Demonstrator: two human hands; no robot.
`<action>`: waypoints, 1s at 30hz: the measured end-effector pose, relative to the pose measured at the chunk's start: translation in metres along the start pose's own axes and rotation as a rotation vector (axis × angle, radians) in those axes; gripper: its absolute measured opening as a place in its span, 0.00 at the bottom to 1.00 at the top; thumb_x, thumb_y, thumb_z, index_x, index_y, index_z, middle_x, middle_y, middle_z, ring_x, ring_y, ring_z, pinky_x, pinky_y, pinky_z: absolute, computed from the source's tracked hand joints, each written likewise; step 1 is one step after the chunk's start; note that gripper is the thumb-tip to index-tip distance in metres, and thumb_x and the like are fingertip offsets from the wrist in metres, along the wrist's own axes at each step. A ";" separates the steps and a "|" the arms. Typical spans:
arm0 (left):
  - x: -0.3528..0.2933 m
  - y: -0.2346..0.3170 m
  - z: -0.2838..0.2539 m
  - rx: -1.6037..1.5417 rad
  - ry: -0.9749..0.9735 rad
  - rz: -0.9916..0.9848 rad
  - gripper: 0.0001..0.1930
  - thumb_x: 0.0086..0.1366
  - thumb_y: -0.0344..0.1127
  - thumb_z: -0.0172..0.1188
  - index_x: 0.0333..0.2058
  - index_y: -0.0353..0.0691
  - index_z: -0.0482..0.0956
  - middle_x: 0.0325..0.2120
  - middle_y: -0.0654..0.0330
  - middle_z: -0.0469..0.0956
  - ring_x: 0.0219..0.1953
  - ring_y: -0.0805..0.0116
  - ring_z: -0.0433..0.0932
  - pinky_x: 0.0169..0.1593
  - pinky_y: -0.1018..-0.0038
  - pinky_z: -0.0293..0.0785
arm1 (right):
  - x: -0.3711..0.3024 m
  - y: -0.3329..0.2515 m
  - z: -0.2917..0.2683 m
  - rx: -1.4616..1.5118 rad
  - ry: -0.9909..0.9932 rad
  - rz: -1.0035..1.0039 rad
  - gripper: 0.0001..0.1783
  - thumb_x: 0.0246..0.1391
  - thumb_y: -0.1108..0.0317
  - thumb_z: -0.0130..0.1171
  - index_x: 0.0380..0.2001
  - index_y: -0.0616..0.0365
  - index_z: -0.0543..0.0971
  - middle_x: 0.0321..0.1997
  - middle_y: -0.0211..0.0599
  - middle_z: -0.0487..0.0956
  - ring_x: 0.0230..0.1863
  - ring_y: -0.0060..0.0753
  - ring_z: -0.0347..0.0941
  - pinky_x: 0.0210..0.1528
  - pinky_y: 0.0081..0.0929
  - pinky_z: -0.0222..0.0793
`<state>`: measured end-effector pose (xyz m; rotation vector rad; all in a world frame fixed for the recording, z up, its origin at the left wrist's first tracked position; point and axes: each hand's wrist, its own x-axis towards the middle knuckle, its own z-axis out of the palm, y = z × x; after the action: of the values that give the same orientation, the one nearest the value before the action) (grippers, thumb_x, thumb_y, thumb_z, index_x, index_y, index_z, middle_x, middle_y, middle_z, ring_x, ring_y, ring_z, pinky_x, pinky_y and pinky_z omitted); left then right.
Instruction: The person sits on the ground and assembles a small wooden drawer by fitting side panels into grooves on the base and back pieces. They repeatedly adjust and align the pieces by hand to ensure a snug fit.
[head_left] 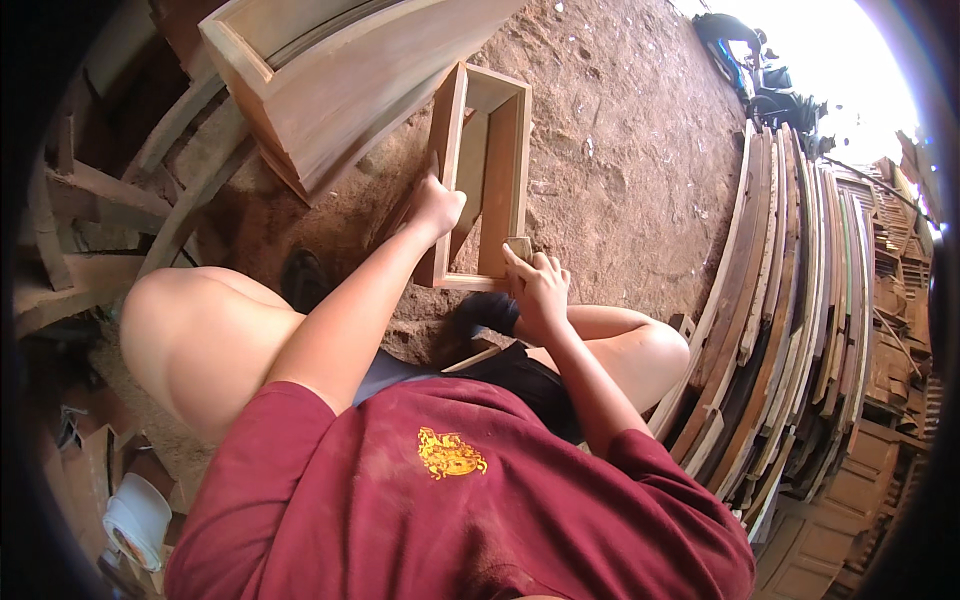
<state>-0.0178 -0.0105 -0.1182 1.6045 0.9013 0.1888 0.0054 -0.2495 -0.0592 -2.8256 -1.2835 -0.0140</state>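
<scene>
The box (525,150) is at upper centre of the frame; the left hand's (437,208) fingers wrap its left side, the right hand's (541,292) fingers pinch a block (520,246) at its lower-right corner.

A long, open rectangular wooden frame (447,130), bare light brown, rests on the dirt ground (630,170), its long sides running near to far. A small tan block (519,244) sits at its right edge, toward the near end.
</scene>
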 end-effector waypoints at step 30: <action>-0.003 0.007 -0.006 0.029 -0.042 -0.049 0.26 0.50 0.32 0.58 0.49 0.27 0.74 0.41 0.37 0.81 0.47 0.43 0.81 0.53 0.60 0.76 | 0.119 0.017 0.003 0.177 -0.101 0.249 0.20 0.64 0.42 0.51 0.58 0.17 0.76 0.49 0.39 0.77 0.56 0.49 0.70 0.55 0.55 0.65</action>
<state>-0.0200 -0.0076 -0.1096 1.6057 0.9136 0.1078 0.0965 -0.1712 -0.0594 -2.8384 -0.8879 0.2396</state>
